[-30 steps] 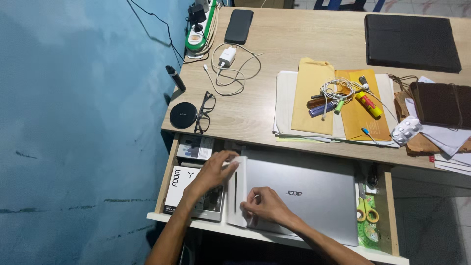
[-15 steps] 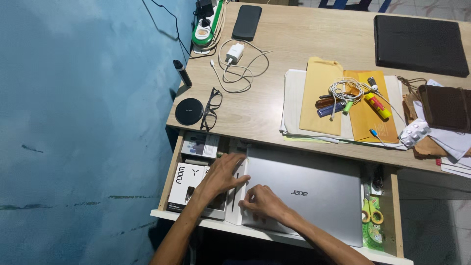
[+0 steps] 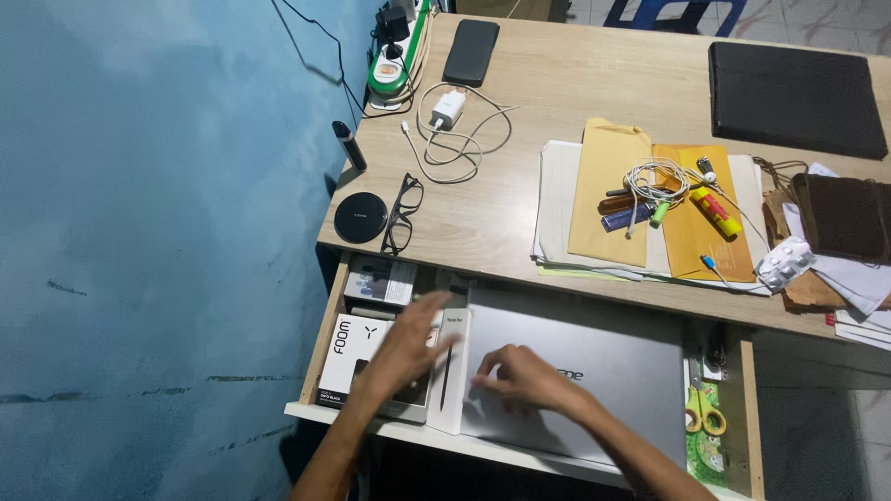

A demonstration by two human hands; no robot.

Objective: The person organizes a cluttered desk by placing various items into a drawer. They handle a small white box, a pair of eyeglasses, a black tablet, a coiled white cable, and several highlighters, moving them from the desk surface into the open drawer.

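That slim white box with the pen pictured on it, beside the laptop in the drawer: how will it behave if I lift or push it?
The slim white cardboard box looks long, flat and thin, so probably light and fairly stiff. Lying flat, it should slide rather than roll or tip. It sits tight against the closed silver laptop, under the left hand, so lifting one end likely beats pushing.

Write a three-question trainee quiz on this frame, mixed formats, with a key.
1. True or false: the silver laptop in the open drawer has its lid closed.
2. Which lies nearest the left hand? A: scissors B: narrow white pen box C: phone
3. Fill in: the eyeglasses lie beside a round black ____.

Key
1. True
2. B
3. Disc; the right hand rests on the laptop.
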